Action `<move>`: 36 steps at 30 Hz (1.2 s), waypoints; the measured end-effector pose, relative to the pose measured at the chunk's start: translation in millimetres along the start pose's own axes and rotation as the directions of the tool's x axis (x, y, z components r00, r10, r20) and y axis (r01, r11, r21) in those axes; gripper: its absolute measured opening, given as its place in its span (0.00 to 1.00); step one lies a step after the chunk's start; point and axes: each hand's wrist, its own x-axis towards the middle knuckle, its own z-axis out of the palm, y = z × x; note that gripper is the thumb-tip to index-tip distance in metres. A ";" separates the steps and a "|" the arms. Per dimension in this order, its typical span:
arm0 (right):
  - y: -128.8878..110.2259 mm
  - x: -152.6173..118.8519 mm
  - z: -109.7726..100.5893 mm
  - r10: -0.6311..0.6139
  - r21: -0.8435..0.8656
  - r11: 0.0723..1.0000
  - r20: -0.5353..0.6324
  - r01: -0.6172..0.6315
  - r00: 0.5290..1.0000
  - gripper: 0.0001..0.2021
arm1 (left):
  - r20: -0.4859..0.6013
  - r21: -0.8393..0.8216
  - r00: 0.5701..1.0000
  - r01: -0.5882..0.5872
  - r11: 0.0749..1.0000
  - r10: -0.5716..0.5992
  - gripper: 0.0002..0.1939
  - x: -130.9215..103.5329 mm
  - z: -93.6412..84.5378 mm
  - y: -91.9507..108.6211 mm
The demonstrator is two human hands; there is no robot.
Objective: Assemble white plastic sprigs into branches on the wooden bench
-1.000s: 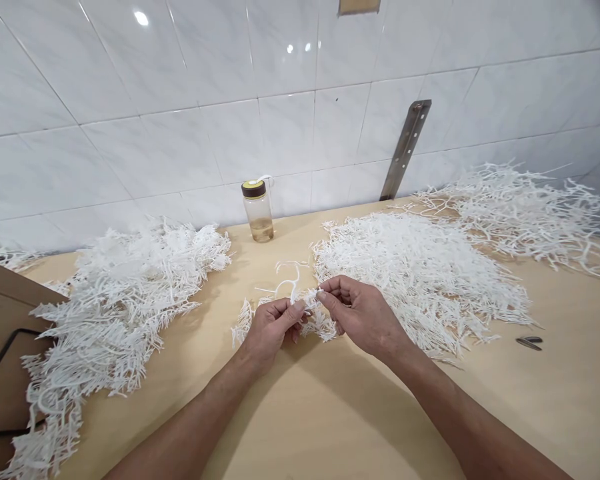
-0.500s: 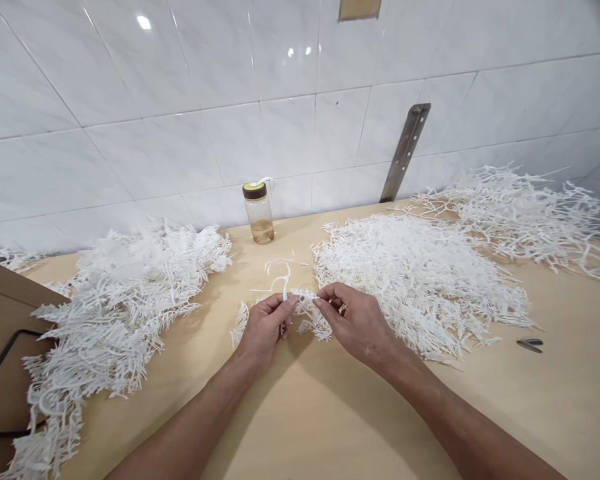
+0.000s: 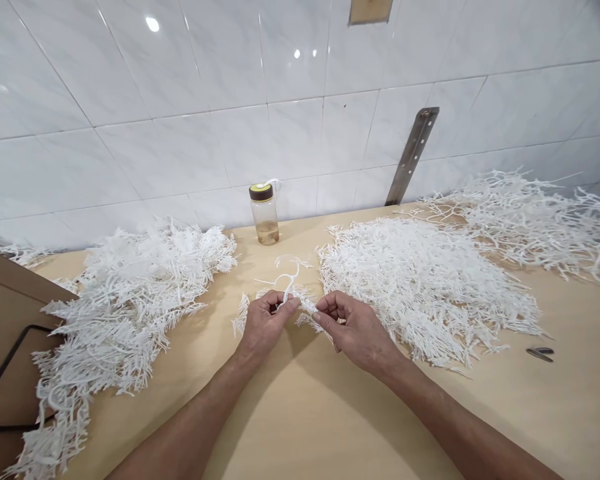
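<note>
Between thumb and fingers, my left hand (image 3: 266,325) pinches a white branched plastic stem (image 3: 291,279), whose thin curved arms stick up above the knuckles. My right hand (image 3: 353,328) is closed in a pinch on a small white bristly sprig just to the right of it. Whether the sprig is joined to the stem is too small to make out. A few loose white sprigs (image 3: 241,313) lie on the table around the hands. Right of my right hand spreads a heap of short white sprigs (image 3: 420,287).
A larger white heap (image 3: 130,307) covers the left side, beside a brown box (image 3: 10,333). Long bare white stems (image 3: 545,220) lie back right. A drink bottle (image 3: 265,217) stands near the tiled wall. Small dark snips (image 3: 540,354) rest at right; a metal bracket (image 3: 413,157) leans behind.
The view has shifted slightly, so things sit a little further right. My right hand has tilted and dipped slightly at the sprig; both hands keep their pinch.
</note>
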 end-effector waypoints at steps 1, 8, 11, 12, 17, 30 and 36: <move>1.1 -0.2 0.6 0.007 0.014 1.000 0.011 -0.007 1.000 0.10 | 0.007 0.007 1.000 -0.014 1.000 0.014 0.16 0.6 -0.3 -2.6; 9.6 3.0 6.2 0.072 0.069 0.995 0.057 -0.076 0.996 0.08 | 0.096 0.072 0.993 -0.075 0.995 0.068 0.16 2.5 -0.5 -9.3; 11.7 5.1 7.2 0.115 0.112 0.986 0.080 -0.123 0.990 0.09 | 0.111 0.091 0.992 -0.073 0.993 0.063 0.17 2.8 -0.7 -7.7; 12.1 5.6 7.1 0.129 0.128 0.982 0.084 -0.139 0.988 0.10 | 0.112 0.096 0.992 -0.073 0.993 0.062 0.17 2.9 -0.7 -7.2; 14.3 6.1 3.8 0.182 0.183 0.963 0.109 -0.199 0.977 0.13 | 0.120 0.080 0.991 -0.070 0.994 0.060 0.17 3.3 0.4 -4.4; 7.7 7.8 -7.5 0.099 0.139 0.981 0.261 -0.138 0.960 0.12 | 0.063 0.030 0.998 0.019 0.999 -0.021 0.18 1.5 2.0 -0.1; 2.6 7.4 -6.7 0.117 0.091 0.986 0.220 -0.139 0.969 0.13 | 0.072 0.070 0.997 -0.008 0.997 0.003 0.20 1.7 0.8 -0.7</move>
